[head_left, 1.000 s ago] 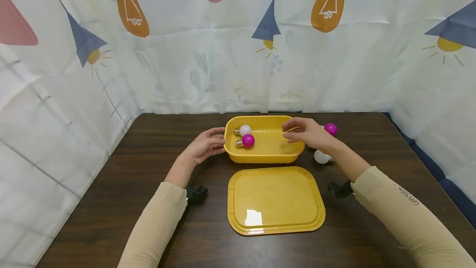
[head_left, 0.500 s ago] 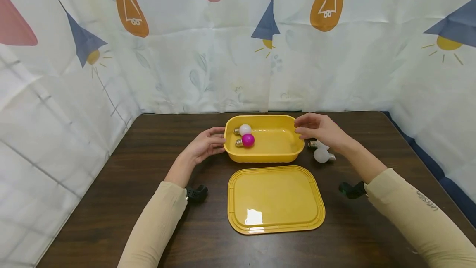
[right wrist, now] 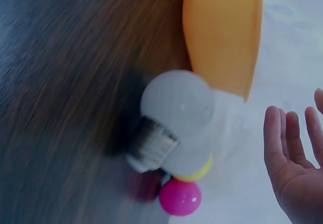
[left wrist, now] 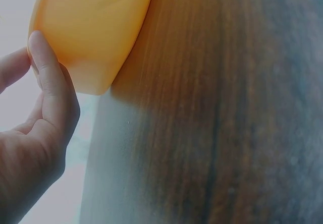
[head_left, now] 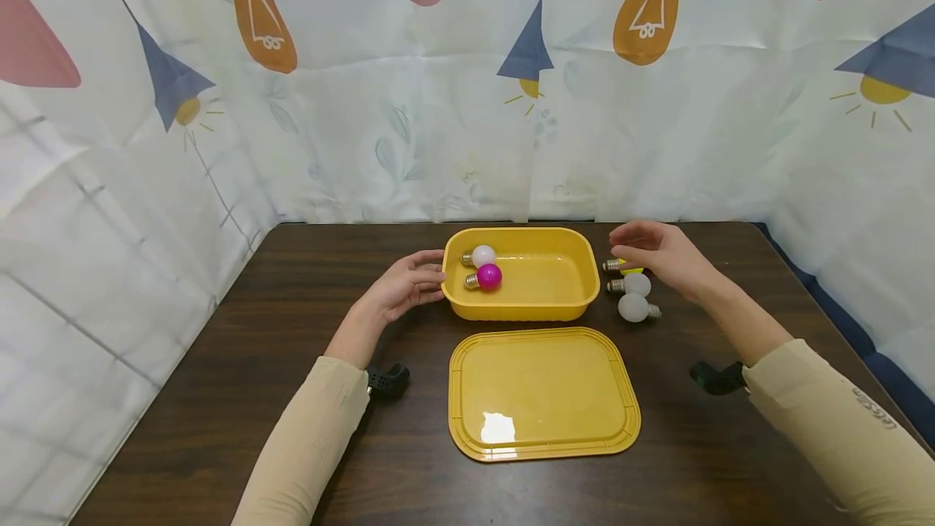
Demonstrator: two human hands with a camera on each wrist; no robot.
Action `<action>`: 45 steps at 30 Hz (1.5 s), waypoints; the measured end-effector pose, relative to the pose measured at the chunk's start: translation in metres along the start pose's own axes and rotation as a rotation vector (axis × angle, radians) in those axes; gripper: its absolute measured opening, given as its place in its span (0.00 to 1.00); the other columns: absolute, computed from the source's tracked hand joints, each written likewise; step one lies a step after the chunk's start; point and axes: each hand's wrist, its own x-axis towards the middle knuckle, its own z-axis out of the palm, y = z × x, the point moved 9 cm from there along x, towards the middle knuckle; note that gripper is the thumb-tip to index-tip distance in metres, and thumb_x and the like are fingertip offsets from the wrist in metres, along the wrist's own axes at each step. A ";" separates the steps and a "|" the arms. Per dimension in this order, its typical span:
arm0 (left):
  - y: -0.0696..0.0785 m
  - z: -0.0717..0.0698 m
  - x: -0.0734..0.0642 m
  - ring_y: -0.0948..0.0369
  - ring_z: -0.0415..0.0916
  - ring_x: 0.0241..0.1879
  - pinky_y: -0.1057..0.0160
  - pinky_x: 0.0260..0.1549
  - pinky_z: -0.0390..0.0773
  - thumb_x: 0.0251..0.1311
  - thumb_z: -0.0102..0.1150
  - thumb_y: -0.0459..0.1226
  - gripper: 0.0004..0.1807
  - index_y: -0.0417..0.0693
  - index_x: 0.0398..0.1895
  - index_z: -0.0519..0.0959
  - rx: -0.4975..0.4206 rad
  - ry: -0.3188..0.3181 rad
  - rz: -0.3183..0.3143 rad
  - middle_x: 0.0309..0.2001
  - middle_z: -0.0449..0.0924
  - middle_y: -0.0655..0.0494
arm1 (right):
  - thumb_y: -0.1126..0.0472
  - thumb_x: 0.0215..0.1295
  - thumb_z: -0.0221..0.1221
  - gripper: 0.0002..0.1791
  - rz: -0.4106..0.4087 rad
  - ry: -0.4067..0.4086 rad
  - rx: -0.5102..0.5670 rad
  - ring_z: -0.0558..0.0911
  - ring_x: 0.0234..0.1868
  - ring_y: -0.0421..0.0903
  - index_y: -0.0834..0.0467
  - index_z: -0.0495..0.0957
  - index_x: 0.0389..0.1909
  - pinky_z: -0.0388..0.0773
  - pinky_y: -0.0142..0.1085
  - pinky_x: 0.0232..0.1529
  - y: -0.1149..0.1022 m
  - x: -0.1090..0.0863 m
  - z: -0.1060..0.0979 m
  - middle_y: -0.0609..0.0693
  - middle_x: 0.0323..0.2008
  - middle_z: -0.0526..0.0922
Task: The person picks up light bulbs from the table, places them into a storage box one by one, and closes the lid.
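Near side of the worktop (head_left: 204,412): yellow tray (head_left: 544,392) at the yellow tub's (head_left: 544,273) 6 o'clock. Outside at 3 to 4 o'clock, white bulbs (head_left: 633,308). Left hand (head_left: 400,286) at 9 o'clock, unclenched, fingers touching the tub's end. Inside, toward 9: magenta bulb (head_left: 489,276), then inner white bulb (head_left: 484,256). Right hand (head_left: 663,256) at 3 o'clock, released, by partly hidden yellow bulb (head_left: 631,270); contact unclear. Printed curtain (head_left: 453,128) at 12.

Only lettering I can spot is the tiny dark print (head_left: 874,408) on the person's right sleeve (head_left: 825,420), running along the forearm. Looks like "LetsSlim", but it's slanted and small, so spelling's iffy.
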 end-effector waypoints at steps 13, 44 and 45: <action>-0.001 -0.001 0.001 0.55 0.84 0.45 0.61 0.45 0.85 0.73 0.55 0.27 0.32 0.42 0.77 0.60 -0.020 0.002 -0.001 0.66 0.68 0.31 | 0.50 0.76 0.60 0.30 0.055 0.091 -0.018 0.82 0.55 0.50 0.67 0.69 0.67 0.83 0.31 0.49 0.026 -0.010 -0.028 0.64 0.63 0.74; -0.001 -0.002 0.002 0.55 0.83 0.46 0.61 0.46 0.85 0.74 0.53 0.26 0.32 0.41 0.78 0.59 -0.014 -0.004 0.002 0.67 0.67 0.30 | 0.51 0.76 0.60 0.31 0.154 0.240 0.049 0.79 0.46 0.32 0.68 0.66 0.67 0.83 0.38 0.53 0.078 -0.011 -0.061 0.58 0.60 0.71; -0.001 -0.003 0.002 0.55 0.83 0.46 0.61 0.46 0.85 0.74 0.53 0.26 0.32 0.41 0.78 0.59 -0.012 -0.004 0.002 0.67 0.67 0.31 | 0.50 0.76 0.60 0.32 0.162 0.240 0.039 0.78 0.46 0.32 0.69 0.65 0.68 0.83 0.40 0.54 0.079 -0.011 -0.061 0.60 0.61 0.71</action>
